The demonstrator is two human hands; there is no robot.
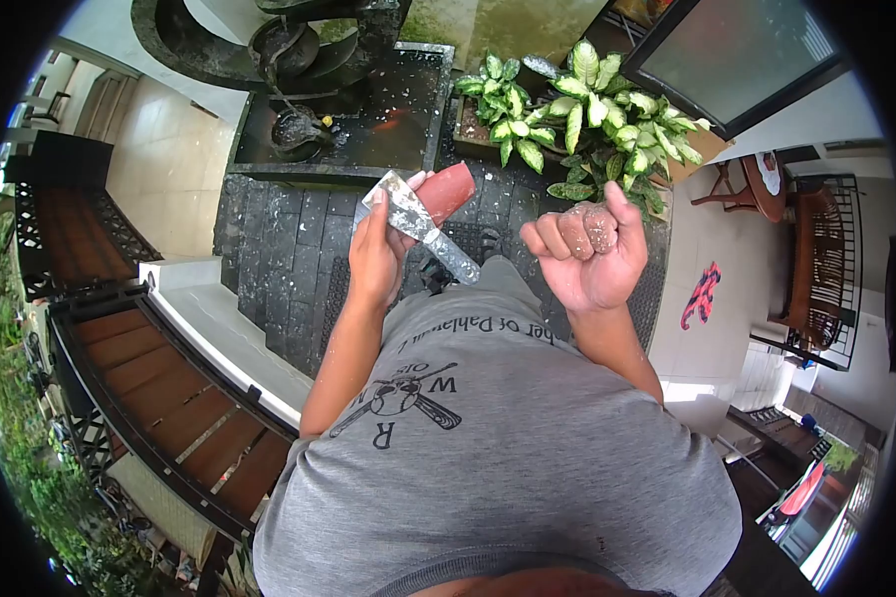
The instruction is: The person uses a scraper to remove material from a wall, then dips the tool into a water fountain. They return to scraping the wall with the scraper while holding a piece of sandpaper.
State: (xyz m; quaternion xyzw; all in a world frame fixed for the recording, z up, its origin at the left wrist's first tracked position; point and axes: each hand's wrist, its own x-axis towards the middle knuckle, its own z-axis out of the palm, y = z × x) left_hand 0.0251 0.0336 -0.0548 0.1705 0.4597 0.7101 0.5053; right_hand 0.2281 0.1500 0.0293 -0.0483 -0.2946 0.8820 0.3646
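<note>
My left hand (pixel 383 244) is wrapped round a putty knife (pixel 413 214), whose broad blade is spotted with white and whose handle points down to the right. A reddish block (pixel 448 193) is in the same hand, behind the blade, sticking out to the upper right. My right hand (pixel 595 249) is raised on the other side, palm toward me, with fingers curled in and the thumb pointing up. Its fingertips look dusty and brownish. Nothing shows inside its curled fingers.
Ahead lies a dark pond basin (pixel 338 174) with a sculpted fountain (pixel 299 60). Leafy potted plants (pixel 592 109) stand right of it, below a framed glass panel (pixel 737 50). Dark paving (pixel 279 249) is splattered white. A red cloth (pixel 702 296) lies on pale tiles.
</note>
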